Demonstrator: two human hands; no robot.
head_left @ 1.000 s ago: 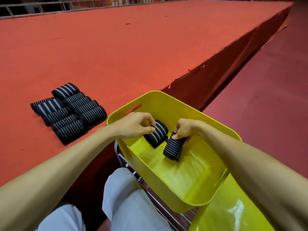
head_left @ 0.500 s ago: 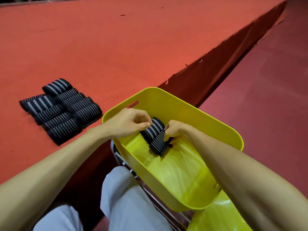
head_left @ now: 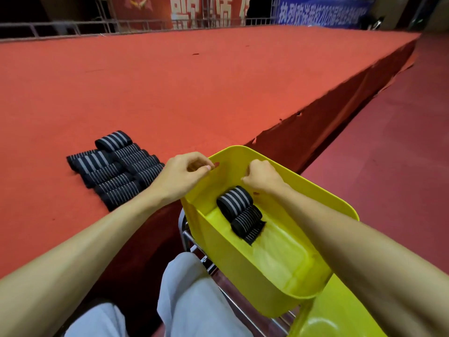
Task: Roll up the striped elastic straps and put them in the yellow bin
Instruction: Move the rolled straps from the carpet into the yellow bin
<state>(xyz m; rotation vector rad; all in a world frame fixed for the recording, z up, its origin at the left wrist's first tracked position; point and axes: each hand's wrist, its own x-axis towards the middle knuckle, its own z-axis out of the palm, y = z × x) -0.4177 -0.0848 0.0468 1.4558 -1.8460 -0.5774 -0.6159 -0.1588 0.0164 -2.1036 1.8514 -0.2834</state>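
- Head view: Two rolled straps (head_left: pixel 239 211) lie side by side in the left end of the yellow bin (head_left: pixel 230 263). One has broad stripes and one has fine stripes, and neither hand touches them.
- The left hand (head_left: pixel 181 175) hovers at the bin's left rim, by the handle slot. Its fingers are curled, thumb tip against forefinger, with nothing seen between them.
- The right hand (head_left: pixel 261 177) hangs over the bin just beyond the rolls, back to the camera. Its fingers are tucked under and no strap is visible in them.
- The drop-off of this pair looks complete, so the step in hand is going back for more.
- The next move calls for a reach left to the pile of striped straps (head_left: pixel 116 169) on the red stage (head_left: pixel 194 81), near its edge. There the person picks one, winds it tight if it is slack, and carries it to the bin.
- The fine-striped roll seems to trail a loose end toward the bin's middle and may need tucking in.
- Hidden or unclear: the right palm is out of sight, and it cannot be told whether the pile's straps are fully rolled or only folded.
- The metal frame (head_left: pixel 192 239) under the bin is mostly covered.
- A second yellow item (head_left: pixel 340 314) is cut off at the bottom right.
- The far banners (head_left: pixel 315 10) are cropped at the top and unreadable.
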